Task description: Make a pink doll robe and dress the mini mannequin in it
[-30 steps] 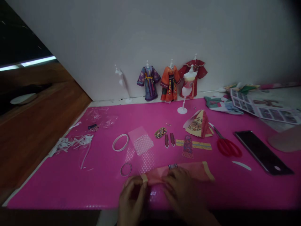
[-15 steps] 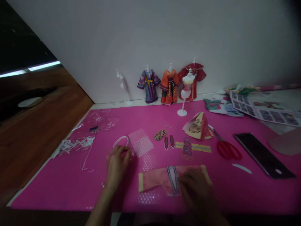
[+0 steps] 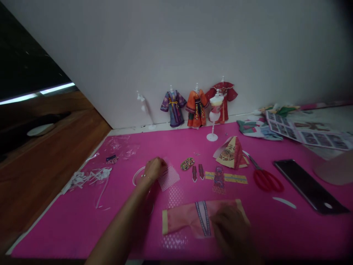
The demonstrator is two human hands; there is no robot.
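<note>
My left hand (image 3: 154, 168) is stretched forward over the pink mat (image 3: 82, 221), its fingers curled on the near corner of a clear dotted plastic sheet (image 3: 168, 177), beside a white tape ring (image 3: 135, 176). My right hand (image 3: 230, 228) lies flat on the right side of a pink paper robe (image 3: 190, 217) with a patterned collar, near the mat's front edge. The right hand's fingers are dim and blurred.
Three dressed paper robes (image 3: 196, 106) and a white mannequin stand (image 3: 214, 114) line the wall. Red scissors (image 3: 263, 177), a dark phone (image 3: 310, 186), a folded patterned paper (image 3: 231, 151), small paper trims (image 3: 197, 172) and instruction sheets (image 3: 306, 130) lie to the right. White scraps (image 3: 85, 176) lie left.
My left hand left the pink robe and reached forward to the clear dotted sheet. The robe has been unfolded flat, with my right hand resting on it.
</note>
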